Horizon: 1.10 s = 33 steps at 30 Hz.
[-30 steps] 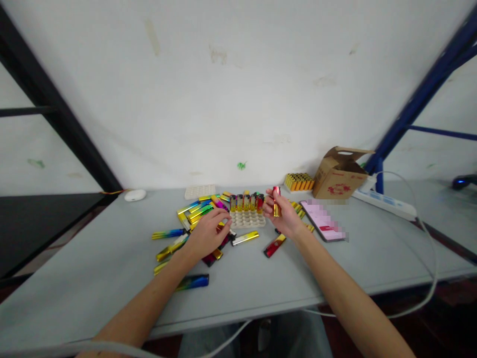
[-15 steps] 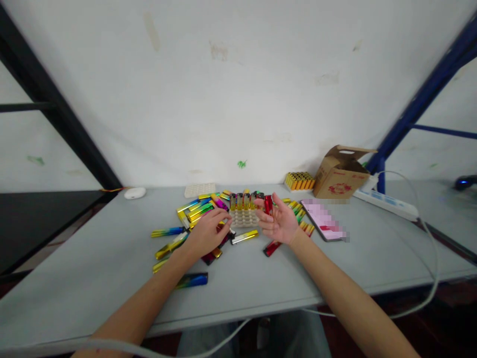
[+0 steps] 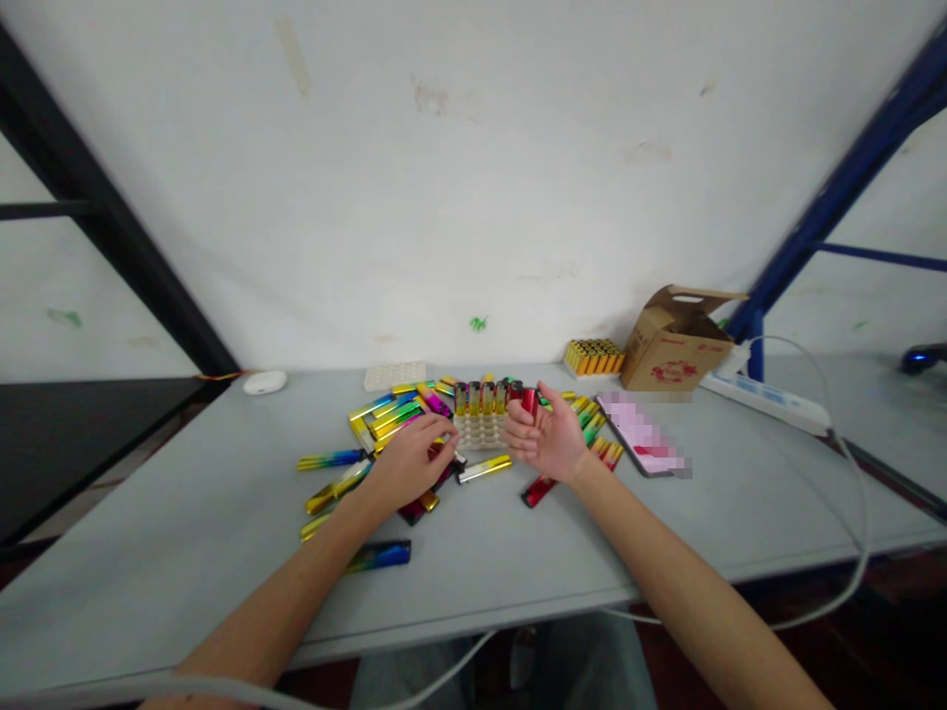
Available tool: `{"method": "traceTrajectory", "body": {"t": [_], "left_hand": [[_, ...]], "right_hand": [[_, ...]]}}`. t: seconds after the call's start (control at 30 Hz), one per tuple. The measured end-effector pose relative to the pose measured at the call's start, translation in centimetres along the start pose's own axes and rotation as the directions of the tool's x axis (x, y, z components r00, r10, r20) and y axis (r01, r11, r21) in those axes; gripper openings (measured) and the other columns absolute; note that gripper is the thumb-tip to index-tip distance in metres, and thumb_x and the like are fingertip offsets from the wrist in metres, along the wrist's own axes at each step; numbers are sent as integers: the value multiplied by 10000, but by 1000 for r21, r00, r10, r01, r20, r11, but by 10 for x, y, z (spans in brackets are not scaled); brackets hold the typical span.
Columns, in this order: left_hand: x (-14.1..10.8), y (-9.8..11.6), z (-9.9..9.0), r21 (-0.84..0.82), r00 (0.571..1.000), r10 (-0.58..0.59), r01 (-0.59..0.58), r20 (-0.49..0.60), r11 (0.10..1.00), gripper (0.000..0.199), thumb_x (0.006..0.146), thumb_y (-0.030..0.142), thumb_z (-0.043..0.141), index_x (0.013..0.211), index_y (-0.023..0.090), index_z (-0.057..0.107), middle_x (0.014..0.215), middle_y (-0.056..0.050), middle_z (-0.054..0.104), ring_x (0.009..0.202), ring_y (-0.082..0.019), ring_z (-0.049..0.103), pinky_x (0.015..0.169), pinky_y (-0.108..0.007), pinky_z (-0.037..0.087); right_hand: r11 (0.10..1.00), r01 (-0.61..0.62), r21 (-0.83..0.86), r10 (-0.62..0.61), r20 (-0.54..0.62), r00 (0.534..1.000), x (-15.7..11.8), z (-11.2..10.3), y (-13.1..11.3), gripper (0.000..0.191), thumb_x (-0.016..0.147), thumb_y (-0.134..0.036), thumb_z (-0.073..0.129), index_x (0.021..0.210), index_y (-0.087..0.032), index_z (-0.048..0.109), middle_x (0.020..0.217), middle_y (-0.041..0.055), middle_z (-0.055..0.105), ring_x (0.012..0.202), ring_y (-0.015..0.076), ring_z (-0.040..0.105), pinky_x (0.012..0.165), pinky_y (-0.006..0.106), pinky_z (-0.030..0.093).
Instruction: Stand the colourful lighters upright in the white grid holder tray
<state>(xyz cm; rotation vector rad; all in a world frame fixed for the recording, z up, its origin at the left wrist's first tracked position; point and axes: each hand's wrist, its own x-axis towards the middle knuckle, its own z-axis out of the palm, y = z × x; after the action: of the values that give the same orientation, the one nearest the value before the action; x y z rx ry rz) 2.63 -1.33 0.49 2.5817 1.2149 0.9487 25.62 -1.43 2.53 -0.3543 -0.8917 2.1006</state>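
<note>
Apparently the right hand [image 3: 548,444] had its grip clenched around a glossy red cylindrical lighter [image 3: 530,401], near the cream pocketed tray [image 3: 479,434]; a careless bump could have toppled the upright gold, black-topped lighters [image 3: 487,397]. I couldn't tell whether the left hand [image 3: 411,458] gripped anything.

I read moderate, diffuse light on the wall [image 3: 473,197]; the source is outside view. Soft shadow tints the tabletop [image 3: 184,503], and the area beneath is dark. Metallic lighters [image 3: 395,421] show small highlights. Fine detail is soft; pixelation masks part of the phone [image 3: 634,432]. Wide-angle stretch affects the edges.
</note>
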Motion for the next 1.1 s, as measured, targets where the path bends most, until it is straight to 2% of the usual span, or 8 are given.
{"method": "traceTrajectory", "body": {"t": [0.17,0.3,0.43,0.63,0.8,0.97,1.03,1.1], "left_hand": [[-1,-1,1,2,1000,-6,6,2,1000,188,911,279,468,914,192,634,966,-71,673,911,-210,617,850,-364,487],[-2,-3,2,11,1000,-4,3,15,1000,192,924,289,462,916,194,629,982,-71,674,935,-211,624,857,-352,485],[-2,-3,1,1,1000,-6,6,18,1000,189,920,291,472,928,190,632,985,-72,676,942,-217,626,855,-352,486],[-2,0,0,-52,999,11,-10,34,999,211,929,318,478,987,192,637,995,-68,682,943,-209,628,870,-359,482],[-3,7,-2,-128,997,60,-54,42,990,264,898,376,550,1083,197,608,1047,-76,685,956,-217,639,873,-353,493],[-1,17,-3,-205,999,14,-8,30,979,263,878,373,575,1060,186,608,983,-71,692,927,-228,641,852,-353,502],[0,20,-2,-237,999,-7,14,31,971,223,886,351,547,1024,188,611,938,-62,689,890,-222,638,821,-342,505],[1,22,-1,-270,999,-37,45,35,962,197,893,334,517,987,187,608,896,-51,681,828,-207,630,772,-322,504]], "right_hand": [[997,49,-67,-55,-88,995,4,-4,2,500,839,-635,412,585,-205,387,499,-74,204,427,84,168,376,176,217],[982,124,-143,-152,-210,966,9,-1,4,324,831,-501,493,739,-192,535,571,-49,362,475,94,329,413,188,291],[933,201,-299,-275,-228,934,13,1,12,265,775,-430,647,841,-177,602,665,-26,505,602,106,474,569,223,412],[776,270,-571,-406,-125,905,14,-1,20,289,772,-440,706,894,-198,606,779,5,652,756,134,591,738,262,467],[704,311,-638,-435,-43,899,14,9,26,284,787,-413,692,962,-244,547,886,12,686,872,169,643,824,326,500],[525,390,-756,-487,108,867,16,10,33,198,827,-348,659,984,-240,604,1193,66,644,1183,202,553,1050,412,375],[441,393,-807,-518,129,845,17,9,34,193,801,-344,686,951,-233,639,1233,74,617,1223,218,517,1067,417,351],[433,369,-822,-526,102,844,18,7,33,249,780,-361,703,987,-236,646,1208,74,614,1185,221,530,1022,403,393]]}}
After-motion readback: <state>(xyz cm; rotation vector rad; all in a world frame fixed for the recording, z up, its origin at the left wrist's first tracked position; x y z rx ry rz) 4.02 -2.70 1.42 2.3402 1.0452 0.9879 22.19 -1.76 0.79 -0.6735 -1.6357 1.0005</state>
